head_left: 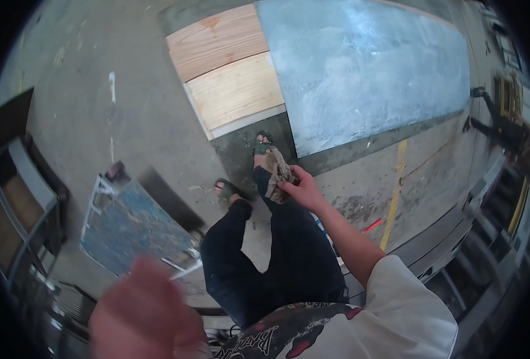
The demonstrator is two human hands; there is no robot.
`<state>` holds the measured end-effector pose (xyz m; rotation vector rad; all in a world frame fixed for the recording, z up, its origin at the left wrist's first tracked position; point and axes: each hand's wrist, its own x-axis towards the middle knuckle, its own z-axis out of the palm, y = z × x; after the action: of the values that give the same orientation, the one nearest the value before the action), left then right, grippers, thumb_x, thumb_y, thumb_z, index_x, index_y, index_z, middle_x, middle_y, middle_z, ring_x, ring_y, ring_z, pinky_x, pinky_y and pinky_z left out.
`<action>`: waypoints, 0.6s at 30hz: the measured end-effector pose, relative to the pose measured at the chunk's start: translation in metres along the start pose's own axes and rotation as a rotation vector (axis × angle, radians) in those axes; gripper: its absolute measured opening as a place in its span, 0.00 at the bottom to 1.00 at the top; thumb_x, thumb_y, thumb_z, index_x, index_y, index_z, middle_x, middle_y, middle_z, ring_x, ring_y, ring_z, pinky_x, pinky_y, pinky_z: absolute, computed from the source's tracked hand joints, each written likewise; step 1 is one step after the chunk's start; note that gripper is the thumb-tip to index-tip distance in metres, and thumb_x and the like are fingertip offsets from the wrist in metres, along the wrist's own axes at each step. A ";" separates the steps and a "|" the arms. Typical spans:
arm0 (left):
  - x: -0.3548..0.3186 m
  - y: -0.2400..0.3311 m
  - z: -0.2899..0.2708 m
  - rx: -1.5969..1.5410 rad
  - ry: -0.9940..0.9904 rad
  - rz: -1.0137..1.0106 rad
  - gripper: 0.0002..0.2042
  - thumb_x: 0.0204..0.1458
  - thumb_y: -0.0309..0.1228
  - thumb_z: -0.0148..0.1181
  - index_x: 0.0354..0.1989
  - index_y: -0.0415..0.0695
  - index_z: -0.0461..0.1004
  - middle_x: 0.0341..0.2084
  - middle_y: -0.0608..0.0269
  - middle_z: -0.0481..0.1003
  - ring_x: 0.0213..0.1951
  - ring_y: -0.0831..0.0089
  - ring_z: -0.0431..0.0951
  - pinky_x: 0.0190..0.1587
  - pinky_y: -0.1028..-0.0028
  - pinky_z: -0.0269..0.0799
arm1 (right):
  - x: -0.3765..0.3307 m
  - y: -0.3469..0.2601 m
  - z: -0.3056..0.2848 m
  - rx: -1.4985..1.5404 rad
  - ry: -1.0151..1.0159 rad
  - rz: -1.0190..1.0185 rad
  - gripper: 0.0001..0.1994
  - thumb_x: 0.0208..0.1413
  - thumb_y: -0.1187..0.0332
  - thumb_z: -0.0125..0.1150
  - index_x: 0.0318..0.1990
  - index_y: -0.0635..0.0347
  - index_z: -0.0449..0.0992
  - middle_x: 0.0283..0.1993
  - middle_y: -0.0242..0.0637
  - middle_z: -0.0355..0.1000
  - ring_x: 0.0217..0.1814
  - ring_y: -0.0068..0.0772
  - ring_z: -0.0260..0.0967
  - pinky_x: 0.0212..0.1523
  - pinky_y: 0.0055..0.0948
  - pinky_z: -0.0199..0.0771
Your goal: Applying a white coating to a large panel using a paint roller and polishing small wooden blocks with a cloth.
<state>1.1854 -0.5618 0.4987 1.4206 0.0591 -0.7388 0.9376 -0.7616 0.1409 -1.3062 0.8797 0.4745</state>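
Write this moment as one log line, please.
Right hand: holding crumpled brownish material | Left hand: blurred, grip unclear | Ahead: pale blue panel beside wooden boards | Left side: worn blue board

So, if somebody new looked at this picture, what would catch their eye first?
Probably the large, shiny blue panel at the upper right, with two wooden boards beside its left edge. Next, the right hand, near the middle, holding a crumpled brown cloth. The left hand is a big blur at the lower left.

Left hand blurred at seven o'clock, its grip unreadable; blue panel at one o'clock cut by top edge
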 end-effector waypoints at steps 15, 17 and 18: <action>0.342 -0.604 -0.009 0.389 -0.283 -0.352 0.11 0.59 0.28 0.63 0.49 0.39 0.77 0.36 0.66 0.81 0.37 0.79 0.79 0.40 0.76 0.76 | 0.313 0.277 -0.062 1.165 0.417 0.079 0.37 0.68 0.39 0.40 0.68 0.66 0.57 0.60 0.52 0.70 0.63 0.47 0.69 0.55 0.41 0.75; 0.377 -0.601 -0.022 0.555 -0.218 -0.217 0.09 0.59 0.30 0.63 0.45 0.39 0.77 0.31 0.68 0.80 0.30 0.82 0.77 0.32 0.78 0.74 | 0.350 0.303 -0.047 1.504 0.583 -0.034 0.32 0.69 0.43 0.44 0.63 0.66 0.62 0.60 0.50 0.71 0.64 0.47 0.68 0.61 0.45 0.71; 0.392 -0.599 -0.022 0.578 -0.236 -0.185 0.09 0.59 0.30 0.63 0.45 0.39 0.77 0.31 0.68 0.80 0.30 0.82 0.77 0.32 0.78 0.74 | 0.364 0.310 -0.046 1.533 0.575 -0.068 0.32 0.69 0.43 0.44 0.63 0.66 0.62 0.60 0.50 0.71 0.64 0.47 0.68 0.61 0.45 0.71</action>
<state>1.2032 -0.6914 -0.2051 1.8775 -0.2263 -1.1326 0.9134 -0.7948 -0.3375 0.0041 1.2348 -0.6367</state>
